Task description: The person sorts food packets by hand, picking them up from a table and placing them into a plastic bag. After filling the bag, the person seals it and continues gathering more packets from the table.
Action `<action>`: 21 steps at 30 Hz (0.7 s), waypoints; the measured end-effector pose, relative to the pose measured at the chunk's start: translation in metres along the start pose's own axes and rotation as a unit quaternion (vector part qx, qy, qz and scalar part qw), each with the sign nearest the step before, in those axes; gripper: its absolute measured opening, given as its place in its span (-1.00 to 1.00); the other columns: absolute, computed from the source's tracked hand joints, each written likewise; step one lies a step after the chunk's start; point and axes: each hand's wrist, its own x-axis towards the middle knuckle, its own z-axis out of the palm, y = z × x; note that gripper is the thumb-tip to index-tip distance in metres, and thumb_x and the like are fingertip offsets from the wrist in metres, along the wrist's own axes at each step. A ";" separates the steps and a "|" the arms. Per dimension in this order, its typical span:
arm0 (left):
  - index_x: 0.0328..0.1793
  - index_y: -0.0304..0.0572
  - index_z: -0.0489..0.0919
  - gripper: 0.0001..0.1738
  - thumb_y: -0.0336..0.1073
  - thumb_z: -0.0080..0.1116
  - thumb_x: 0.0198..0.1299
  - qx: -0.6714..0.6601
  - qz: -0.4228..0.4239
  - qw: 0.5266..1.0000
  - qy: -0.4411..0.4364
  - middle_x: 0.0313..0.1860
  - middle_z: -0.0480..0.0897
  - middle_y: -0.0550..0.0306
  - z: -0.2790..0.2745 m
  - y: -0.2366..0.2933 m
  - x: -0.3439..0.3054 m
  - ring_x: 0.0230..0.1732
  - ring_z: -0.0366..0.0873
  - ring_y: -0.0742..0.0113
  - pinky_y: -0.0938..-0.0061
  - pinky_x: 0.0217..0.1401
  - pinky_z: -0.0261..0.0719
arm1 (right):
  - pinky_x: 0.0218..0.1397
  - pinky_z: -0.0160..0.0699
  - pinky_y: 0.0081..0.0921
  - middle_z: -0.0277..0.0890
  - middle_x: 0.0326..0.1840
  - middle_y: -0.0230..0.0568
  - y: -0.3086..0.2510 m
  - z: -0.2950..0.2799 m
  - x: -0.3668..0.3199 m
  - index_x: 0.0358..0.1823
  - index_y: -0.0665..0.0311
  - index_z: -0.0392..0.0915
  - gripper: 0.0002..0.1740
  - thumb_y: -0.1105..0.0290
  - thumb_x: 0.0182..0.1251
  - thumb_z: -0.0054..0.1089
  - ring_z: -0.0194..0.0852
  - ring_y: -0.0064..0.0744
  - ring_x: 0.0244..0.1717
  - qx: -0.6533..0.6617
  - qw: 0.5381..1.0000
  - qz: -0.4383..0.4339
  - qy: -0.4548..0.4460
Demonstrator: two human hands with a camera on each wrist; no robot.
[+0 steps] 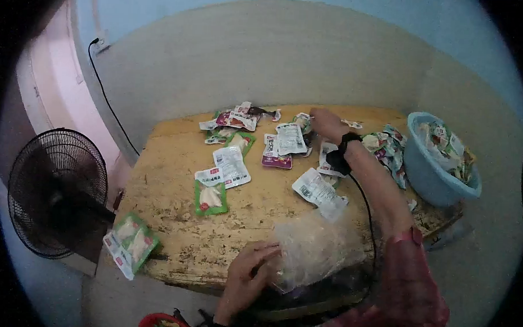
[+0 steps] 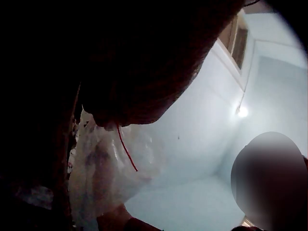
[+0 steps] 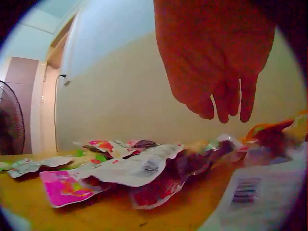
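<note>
A large clear plastic bag (image 1: 319, 249) lies at the table's front edge. My left hand (image 1: 249, 275) holds its left edge, with thumb and fingers bent at the plastic. In the left wrist view that hand is mostly dark, and the cloudy bag (image 2: 110, 168) hangs beyond it. Toward the back of the table, my right hand (image 1: 330, 125) reaches over scattered food packets. Its fingers (image 3: 245, 103) point down, relaxed and without anything between them, just above the packets. Closest to it are a white-backed packet (image 1: 291, 138) and a small green-and-white packet (image 1: 301, 120).
A blue basin (image 1: 439, 175) full of packets stands at the table's right. Green-edged packets (image 1: 211, 193) lie left of centre, others (image 1: 133, 245) at the left corner. A heap (image 1: 237, 121) sits at the back. A fan (image 1: 59, 194) and red container (image 1: 164, 323) are off the table.
</note>
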 end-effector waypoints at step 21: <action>0.22 -0.22 0.63 -0.61 -0.46 0.30 0.25 -0.005 -0.052 0.998 0.025 0.11 0.66 -0.06 -0.003 -0.001 -0.003 0.09 0.65 0.09 0.37 0.11 0.60 | 0.01 0.61 -0.40 0.67 -0.06 -0.12 -0.038 0.018 0.041 0.29 0.29 0.49 -0.29 0.44 0.04 0.52 0.61 -0.42 -0.12 0.240 0.958 -0.146 0.059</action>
